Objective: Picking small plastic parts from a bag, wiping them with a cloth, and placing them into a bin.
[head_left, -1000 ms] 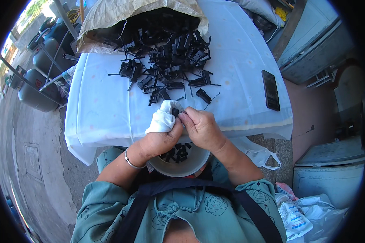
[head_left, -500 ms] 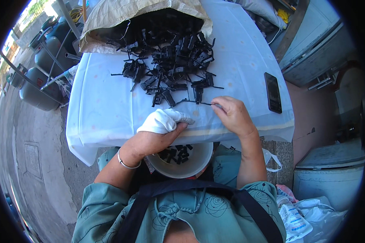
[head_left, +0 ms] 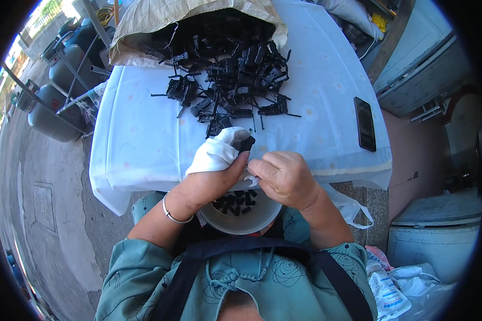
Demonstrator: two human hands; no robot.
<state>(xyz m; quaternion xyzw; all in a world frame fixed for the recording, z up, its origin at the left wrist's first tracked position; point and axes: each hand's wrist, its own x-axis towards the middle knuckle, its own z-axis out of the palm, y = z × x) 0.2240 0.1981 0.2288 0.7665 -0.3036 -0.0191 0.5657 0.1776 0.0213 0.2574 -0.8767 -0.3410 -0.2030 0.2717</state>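
My left hand [head_left: 213,182] has its fingers covered by a white glove or cloth [head_left: 214,154]. It is closed on a black plastic part [head_left: 246,144], which shows beyond the fingertips above the table's near edge. My right hand [head_left: 288,179] is closed beside it. A small pale curved thing [head_left: 251,181] peeks out from under the right fingers; its kind is unclear. Below both hands stands a grey bowl [head_left: 235,228], with several short black pieces [head_left: 240,201] inside. Beyond the left hand lies a heap of black plastic parts with thin stems [head_left: 235,80].
The heap spills from the mouth of a woven sack [head_left: 139,32] on the white-covered table [head_left: 134,128]. A black phone [head_left: 364,124] lies toward the right edge. A white plastic bag [head_left: 353,211] hangs at the near right. Gas cylinders [head_left: 51,115] stand on the left.
My right hand has moved left and nearer to me, against my left hand. A black part from the heap's near edge is now in my left hand, which has lifted slightly.
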